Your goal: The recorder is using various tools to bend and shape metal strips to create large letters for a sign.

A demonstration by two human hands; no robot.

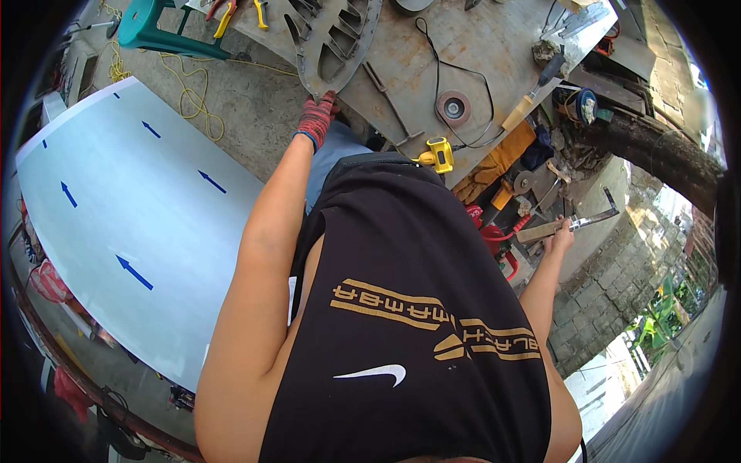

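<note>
My left hand (315, 122), in a red and grey knitted glove, is closed on the near rounded end of a grey metal piece with cut-out slots and upright fins (332, 46). That piece lies over the left edge of the metal table. My bare right hand (559, 238) reaches out to the far right. Its fingers are wrapped around a long tool (594, 218) with a wooden part and a metal bar bent at its end; I cannot make out its exact kind. Beside my waist, at the table's near edge, sits a yellow and black tool (438, 155), partly hidden.
On the metal table (413, 65) lie a T-shaped rod (392, 104), a flap disc (453, 108), a black cord and a wooden-handled tool (523, 104). Pliers (225, 19) rest at its far left. A white curved panel (147, 224), green stool (143, 27) and tree trunk (656, 154) stand around.
</note>
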